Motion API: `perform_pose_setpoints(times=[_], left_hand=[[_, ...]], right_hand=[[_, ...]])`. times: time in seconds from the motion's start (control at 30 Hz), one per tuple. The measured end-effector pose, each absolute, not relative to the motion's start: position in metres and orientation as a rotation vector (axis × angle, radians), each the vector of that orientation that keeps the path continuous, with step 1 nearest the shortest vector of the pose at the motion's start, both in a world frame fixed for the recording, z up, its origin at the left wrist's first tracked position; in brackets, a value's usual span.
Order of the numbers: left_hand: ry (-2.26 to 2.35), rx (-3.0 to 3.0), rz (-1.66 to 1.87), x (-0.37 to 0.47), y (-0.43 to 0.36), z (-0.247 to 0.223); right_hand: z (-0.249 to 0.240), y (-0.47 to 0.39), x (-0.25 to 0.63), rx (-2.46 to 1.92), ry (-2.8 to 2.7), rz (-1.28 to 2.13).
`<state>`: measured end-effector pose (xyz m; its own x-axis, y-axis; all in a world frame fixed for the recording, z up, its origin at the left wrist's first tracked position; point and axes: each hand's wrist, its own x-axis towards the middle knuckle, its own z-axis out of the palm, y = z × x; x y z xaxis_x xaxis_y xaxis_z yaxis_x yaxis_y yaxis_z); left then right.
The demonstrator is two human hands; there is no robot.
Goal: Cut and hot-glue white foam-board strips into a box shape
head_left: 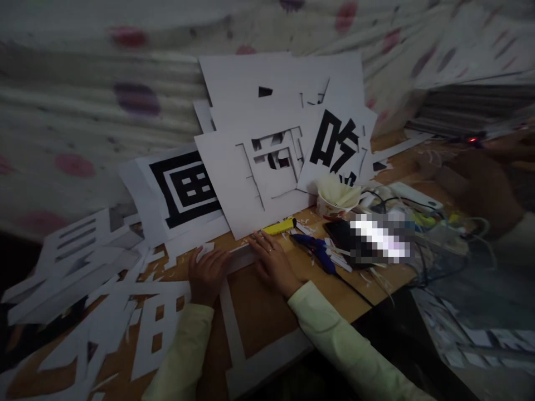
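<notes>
A white cut-out character piece [232,328] with a wide rectangular opening lies on the wooden table in front of me. A pale strip [242,258] runs along its far edge between my hands. My left hand [209,272] is closed over the strip's left end, fingers bent toward the right. On the other end, my right hand [273,263] has its fingers over the far side and its thumb on the near side. Beyond the right fingertips lies a yellow utility knife [279,226]. A blue glue gun [314,250] rests right of the right hand.
White boards [225,184] with cut shapes and printed character sheets [330,142] lean against the draped wall. Left are more cut-outs [156,328]. Right are a paper cup [334,207] with pale sticks, a dark phone [340,236], tangled cables [422,245] and another person's hand [480,178].
</notes>
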<state>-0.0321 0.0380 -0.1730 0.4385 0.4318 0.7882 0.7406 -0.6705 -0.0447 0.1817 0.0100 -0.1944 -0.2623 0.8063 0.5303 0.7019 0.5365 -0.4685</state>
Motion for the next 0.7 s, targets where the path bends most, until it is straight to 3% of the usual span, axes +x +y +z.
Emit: perform_pose_setpoints(times=[0.5, 0.7], left_hand=[[-1.141, -2.257, -1.024, -0.029, 0.035, -0.171], [-1.276, -2.178, -1.283, -0.026, 0.024, -0.133]], right_hand=[[-0.185, 0.007, 0.180, -1.268, -2.062, 0.222], [-0.186, 0.007, 0.180, -1.261, -2.050, 0.202]])
